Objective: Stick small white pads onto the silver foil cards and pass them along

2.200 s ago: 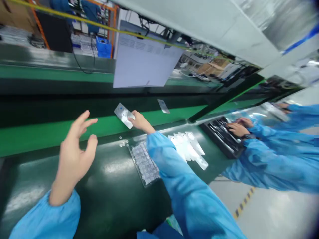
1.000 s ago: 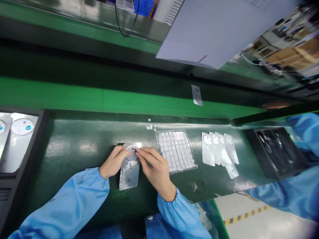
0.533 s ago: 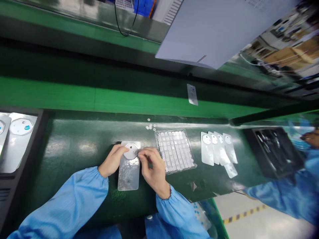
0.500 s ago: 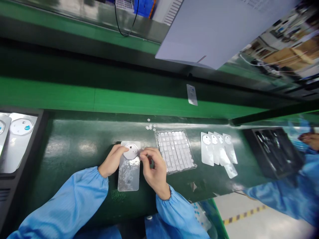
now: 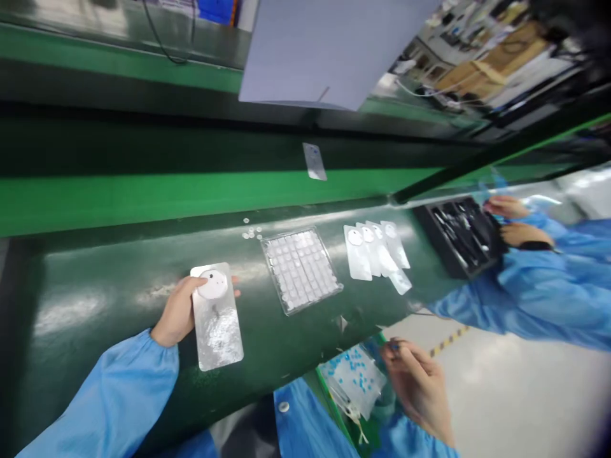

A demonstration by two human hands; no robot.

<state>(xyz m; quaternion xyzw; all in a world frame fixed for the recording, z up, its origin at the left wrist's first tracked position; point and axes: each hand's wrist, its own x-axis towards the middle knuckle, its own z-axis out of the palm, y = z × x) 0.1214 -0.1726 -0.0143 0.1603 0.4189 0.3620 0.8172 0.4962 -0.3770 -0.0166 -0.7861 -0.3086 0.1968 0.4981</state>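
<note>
My left hand grips a shiny silver rectangular cover, its thumb on the white rounded patch near the top and its fingertips showing past the right edge. Small dark holes mark that patch. Beyond the table's front edge, to the right, my right hand is pinched closed beside a green bin. A small dark, bluish spot shows at its fingertips, too blurred to name. The bin holds a clear bag speckled with blue dots.
A clear tray of small whitish pieces lies mid-table, with several tiny clear discs behind it. Further right are several silver covers and a black box. Another person's hands are at that box.
My right hand has left the cover and moved right, past the table edge. My left hand has raised and tilted the cover. The view has swung right; the co-worker's hands now show more.
</note>
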